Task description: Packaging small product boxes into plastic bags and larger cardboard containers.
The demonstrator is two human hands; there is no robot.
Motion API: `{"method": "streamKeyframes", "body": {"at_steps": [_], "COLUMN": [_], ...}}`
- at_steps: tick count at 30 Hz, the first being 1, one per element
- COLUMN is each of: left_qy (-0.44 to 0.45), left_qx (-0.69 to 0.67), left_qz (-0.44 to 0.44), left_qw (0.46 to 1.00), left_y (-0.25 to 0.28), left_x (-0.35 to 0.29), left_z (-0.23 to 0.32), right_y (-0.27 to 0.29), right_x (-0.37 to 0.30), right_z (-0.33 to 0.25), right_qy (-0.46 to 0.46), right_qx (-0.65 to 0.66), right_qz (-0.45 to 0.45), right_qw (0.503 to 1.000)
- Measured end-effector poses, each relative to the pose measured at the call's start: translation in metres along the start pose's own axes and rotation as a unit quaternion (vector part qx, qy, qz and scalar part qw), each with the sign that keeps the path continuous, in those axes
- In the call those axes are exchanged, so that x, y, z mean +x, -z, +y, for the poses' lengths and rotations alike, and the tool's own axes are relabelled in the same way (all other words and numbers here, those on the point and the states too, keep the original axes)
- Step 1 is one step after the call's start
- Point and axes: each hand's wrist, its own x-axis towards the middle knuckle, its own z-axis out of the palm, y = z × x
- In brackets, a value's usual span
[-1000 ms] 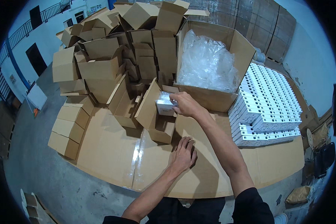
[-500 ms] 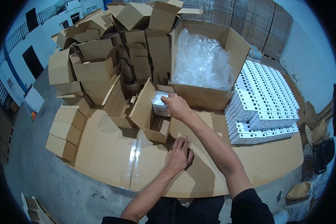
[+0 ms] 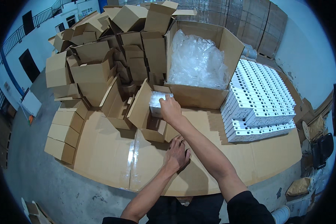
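An open cardboard box (image 3: pixel 153 135) stands near the middle of the cardboard-covered table, its tall flap raised on the left. Inside its far end sits a white pack (image 3: pixel 155 109) wrapped in clear, shiny plastic. My right hand (image 3: pixel 170 109) is closed on the right side of this pack; its fingertips are partly hidden. In front of the box, my left hand (image 3: pixel 177 155) lies on the tabletop with bent fingers apart, holding nothing. My right forearm passes just beyond it.
Neat layers of small white boxes (image 3: pixel 265 97) stand on the right. A large carton (image 3: pixel 198 96) holds clear plastic bags (image 3: pixel 199 61) at the back. Another open box (image 3: pixel 117 121) is beside mine, with closed brown boxes (image 3: pixel 61 132) at left and piled empty cartons (image 3: pixel 89 71) behind.
The view has shifted a little, moving the scene slightly left. My right hand has turned on the wrapped pack, its back now more toward me. My left hand stays in nearly the same place.
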Motion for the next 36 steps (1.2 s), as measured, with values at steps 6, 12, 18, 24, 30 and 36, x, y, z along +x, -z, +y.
{"method": "streamKeyframes", "body": {"at_steps": [6, 12, 18, 24, 30, 36], "left_qy": [-0.016, -0.051, -0.033, -0.036, -0.076, -0.096], "left_qx": [-0.006, -0.058, -0.030, -0.039, 0.012, 0.011], "left_qz": [0.023, 0.061, 0.033, 0.007, -0.040, 0.004], "left_qw": [1.000, 0.995, 0.998, 0.999, 0.996, 0.995], "left_y": [0.004, 0.002, 0.008, 0.005, 0.011, 0.010], "left_x": [0.000, 0.007, 0.008, 0.005, 0.016, 0.019], "left_z": [0.005, 0.003, 0.013, 0.015, 0.023, 0.023], "right_y": [0.055, 0.119, 0.194, 0.254, 0.291, 0.323], "right_x": [-0.067, -0.137, -0.200, -0.261, -0.309, -0.326], "right_z": [0.008, 0.061, 0.147, 0.267, 0.399, 0.519], "right_qy": [-0.025, -0.029, -0.097, -0.208, -0.310, -0.390], "right_qx": [0.180, 0.139, 0.029, -0.055, -0.119, -0.137], "right_qz": [0.049, 0.191, 0.268, 0.294, 0.318, 0.283], "right_qw": [0.982, 0.971, 0.958, 0.931, 0.888, 0.865]}}
